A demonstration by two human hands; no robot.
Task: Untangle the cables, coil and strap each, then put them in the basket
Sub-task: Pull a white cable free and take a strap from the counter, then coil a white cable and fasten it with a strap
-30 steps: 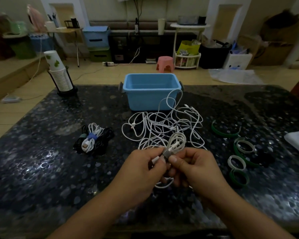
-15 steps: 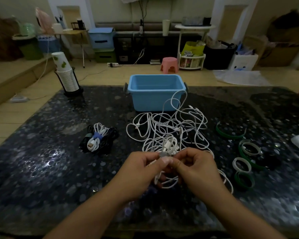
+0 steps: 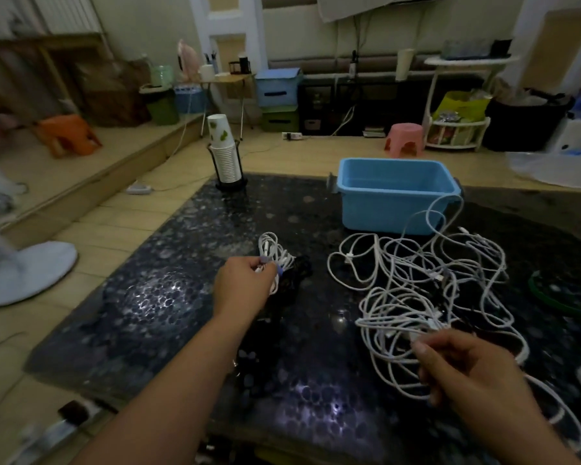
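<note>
1. Blue plastic basket (image 3: 396, 196) sat open-topped at the table's (image 3: 168, 297) far side; nothing showed inside.
2. White tangled cables (image 3: 426, 283) sprawled in loose loops just before it, one strand arching against its front wall.
3. Left hand (image 3: 242, 286) pinched a strapped white coil (image 3: 272, 253), its long axis running away from the camera.
4. Right hand (image 3: 467, 370) gripped tangle strands.

Floor: tan tiles (image 3: 121, 226), raised step at left.
Walls: pale, dimly lit.
Furniture: pink stool (image 3: 405, 137), white shelf cart (image 3: 457, 105), folding table (image 3: 227, 78), stacked storage boxes (image 3: 277, 99).
</note>
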